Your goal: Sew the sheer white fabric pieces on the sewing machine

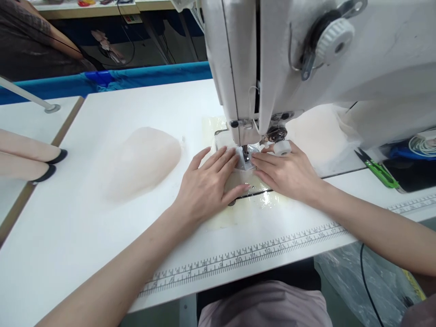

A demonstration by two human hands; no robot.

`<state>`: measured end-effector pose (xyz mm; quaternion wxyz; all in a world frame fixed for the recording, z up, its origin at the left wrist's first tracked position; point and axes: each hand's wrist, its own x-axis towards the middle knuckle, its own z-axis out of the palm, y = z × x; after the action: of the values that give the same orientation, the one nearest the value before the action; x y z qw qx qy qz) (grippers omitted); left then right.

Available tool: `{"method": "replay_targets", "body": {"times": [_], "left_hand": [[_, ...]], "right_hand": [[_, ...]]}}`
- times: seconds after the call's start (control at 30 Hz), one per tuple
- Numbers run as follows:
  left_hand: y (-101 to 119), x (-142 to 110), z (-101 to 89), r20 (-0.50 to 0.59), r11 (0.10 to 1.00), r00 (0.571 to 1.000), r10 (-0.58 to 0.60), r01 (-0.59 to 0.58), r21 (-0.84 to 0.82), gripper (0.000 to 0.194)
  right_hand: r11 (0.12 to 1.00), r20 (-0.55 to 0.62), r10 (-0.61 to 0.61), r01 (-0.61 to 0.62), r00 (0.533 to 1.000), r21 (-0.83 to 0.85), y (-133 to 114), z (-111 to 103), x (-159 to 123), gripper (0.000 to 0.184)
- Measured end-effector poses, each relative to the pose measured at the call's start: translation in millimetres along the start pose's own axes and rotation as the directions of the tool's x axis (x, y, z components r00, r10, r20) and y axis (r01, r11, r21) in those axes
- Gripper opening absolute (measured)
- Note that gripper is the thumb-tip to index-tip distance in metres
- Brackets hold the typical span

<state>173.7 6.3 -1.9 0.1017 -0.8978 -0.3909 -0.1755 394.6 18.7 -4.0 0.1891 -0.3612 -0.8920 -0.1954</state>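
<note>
A small, thin whitish piece of fabric (242, 164) lies under the presser foot (245, 153) of a sewing machine (238, 68). My left hand (207, 184) rests flat to the left of the foot, fingers stretched out and their tips on the fabric's edge. From the other side, my right hand (286, 170) reaches in with its fingers extended, fingertips touching the fabric just right of the foot. A white round machine part (282, 147) partly covers the right hand's fingers. Under both hands is a shiny, yellowish clear sheet (221, 220) around the needle plate.
A sheer beige rounded fabric piece (146, 159) lies left on the white table (102, 254). More pale fabric (316, 131) sits beneath the machine arm. Green thread snips (379, 172) lie by a dark flat object (412, 175). A printed ruler (238, 261) runs along the front edge.
</note>
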Motion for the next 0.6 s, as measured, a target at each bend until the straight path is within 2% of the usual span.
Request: {"method": "replay_targets", "body": {"times": [0.07,0.13,0.2,0.3,0.43,0.6], "left_hand": [[0,-1,-5.3,-0.012,0.996,1.0,0.018,-0.017,0.086,0.064],[1,-1,-11.3,-0.091,0.981,0.993,0.08,-0.062,0.186,0.047],[1,0,-15.5,-0.185,0.959,0.967,0.173,-0.122,0.257,0.029],[0,3,-15.3,-0.212,0.965,0.953,0.215,-0.173,0.199,0.01],[-5,5,-9.9,-0.075,0.991,0.989,0.129,-0.127,0.037,0.034],[-11,2,-7.1,-0.014,0.99,0.99,0.142,-0.142,-0.004,0.039]], "right_hand": [[1.0,-0.042,-0.01,0.009,0.999,-0.01,1,-2,0,0.025],[1.0,-0.132,-0.022,0.02,0.991,-0.014,1,-6,0,0.028],[0.999,-0.217,-0.026,0.032,0.976,0.021,-4,-10,1,0.031],[0.984,-0.198,-0.024,0.057,0.98,0.168,-15,-14,1,0.031],[0.955,-0.071,-0.058,0.076,0.996,0.287,-25,-14,0,0.031],[0.957,0.018,-0.012,0.006,1.0,0.29,-27,-19,0,0.036]]}}
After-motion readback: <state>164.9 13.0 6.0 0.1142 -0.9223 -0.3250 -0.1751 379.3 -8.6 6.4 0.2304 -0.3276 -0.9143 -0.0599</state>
